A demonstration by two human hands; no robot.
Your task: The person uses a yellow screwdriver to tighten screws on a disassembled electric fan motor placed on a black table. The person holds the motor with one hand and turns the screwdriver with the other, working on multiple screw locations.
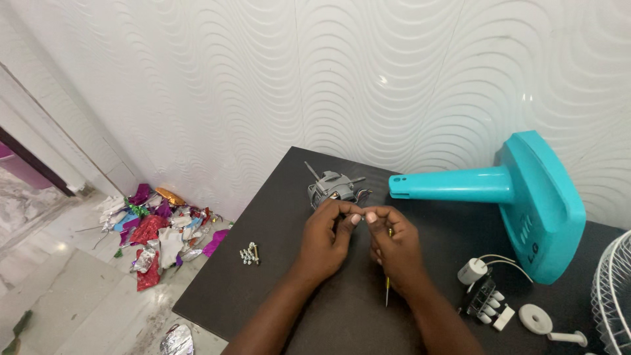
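A dark worktop (276, 263) is seen from above, set against a white wall with a wavy relief (263, 79). Near its middle, the left hand (327, 238) and the right hand (394, 246) are brought together, fingertips almost touching. The fingers (348, 213) of the left hand are curled and pinched closed around something very small, which cannot be made out. The fingers of the right hand are likewise closed; a slim yellow-handled screwdriver (388, 289) is held within the right hand, its shaft pointing down toward the near edge of the worktop.

Just behind the hands, touching or nearly touching the left fingertips, a small grey electric motor (332, 186) with a protruding shaft and coloured wires is lying on the worktop. To the left of the motor, well apart from it, a small cluster of screws (250, 254) is laid out. To the right of the motor, a turquoise fan stand (513, 197) is lying on its side, its column pointing toward the motor. Further right of the motor and nearer the front edge, a white capacitor with wires (473, 269), a black switch block with white buttons (486, 302) and a white round knob piece (536, 319) are placed. A white wire fan guard (614, 289) is partly visible at the far right edge.

On the floor, left of the motor and below the worktop, a heap of crumpled shiny foil wrappers (158, 223) is lying against the wall.
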